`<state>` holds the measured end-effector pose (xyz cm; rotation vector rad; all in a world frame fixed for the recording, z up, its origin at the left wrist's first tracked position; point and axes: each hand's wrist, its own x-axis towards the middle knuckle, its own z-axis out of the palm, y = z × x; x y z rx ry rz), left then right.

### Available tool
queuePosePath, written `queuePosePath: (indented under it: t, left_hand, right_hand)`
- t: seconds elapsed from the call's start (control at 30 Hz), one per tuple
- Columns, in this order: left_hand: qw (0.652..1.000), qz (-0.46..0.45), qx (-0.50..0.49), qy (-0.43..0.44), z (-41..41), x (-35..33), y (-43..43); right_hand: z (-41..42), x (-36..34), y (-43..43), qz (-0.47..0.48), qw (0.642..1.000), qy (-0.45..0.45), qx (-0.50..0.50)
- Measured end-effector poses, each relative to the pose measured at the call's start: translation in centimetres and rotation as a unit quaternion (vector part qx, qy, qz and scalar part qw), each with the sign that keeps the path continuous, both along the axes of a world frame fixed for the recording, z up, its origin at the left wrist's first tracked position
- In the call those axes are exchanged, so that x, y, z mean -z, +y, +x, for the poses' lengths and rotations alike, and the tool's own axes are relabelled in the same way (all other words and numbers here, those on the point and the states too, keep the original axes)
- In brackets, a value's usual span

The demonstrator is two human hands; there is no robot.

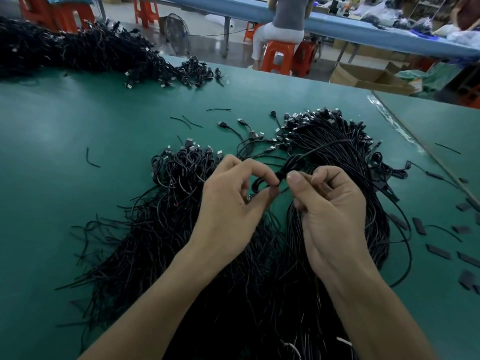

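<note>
- Now, in the head view, the left hand (233, 203) pinches a small black cable (292, 163) with its thumb and first finger. The cable is wound into a loop.
- The right hand (330, 211) has its fingers curled. It pinches a thin tie (280, 175) at the middle of the loop.
- The cable is up in the air between both hands, just above the piles.
- I think the loop is made and the tie is being twisted on. The twist does not look done yet.
- The left pile (181, 167) seems to be looped cables, so those look finished.
- The right pile (337, 157) is long straight cables with plugs at the far end. I think lots of them are left to do.
- A big far pile (65, 50) sits at the back left of the green table (78, 120).
- Spare ties (93, 158) lie loose on the table, and flat black bits (418, 226) lie on the right.
- Far back, a person (283, 24) sits on an orange stool (278, 57), near a box (363, 76).
- Loose cables right under the hands could snag the loop.
</note>
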<state>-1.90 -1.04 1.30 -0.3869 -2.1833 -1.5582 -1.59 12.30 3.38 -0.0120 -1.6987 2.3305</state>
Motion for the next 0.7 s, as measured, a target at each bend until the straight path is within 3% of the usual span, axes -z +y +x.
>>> queuePosePath:
  t: [0.23, 0.33, 0.4, 0.57, 0.7]
  left_hand:
    - [0.997, 0.065, 0.016, -0.038, -0.3, -0.3, -0.5]
    - [0.96, 0.232, 0.102, -0.12, -0.3, -0.7, -0.7]
    - [0.935, 0.291, 0.127, -0.157, -0.3, -1.0, -0.8]
    - [0.943, 0.265, 0.151, -0.131, -0.1, -1.2, -1.1]
    - [0.976, 0.145, 0.114, -0.117, -0.1, -0.6, -0.6]
  right_hand:
    - [0.9, -0.1, -0.8, -0.024, 0.995, 0.042, -0.089]
    - [0.8, 0.3, -0.7, 0.01, 0.993, 0.024, -0.112]
    - [0.5, 0.9, -0.5, 0.034, 0.994, 0.0, -0.102]
    - [0.0, 1.7, 0.2, 0.04, 0.995, -0.044, -0.079]
    - [-0.3, 1.6, 0.6, 0.081, 0.997, -0.017, -0.011]
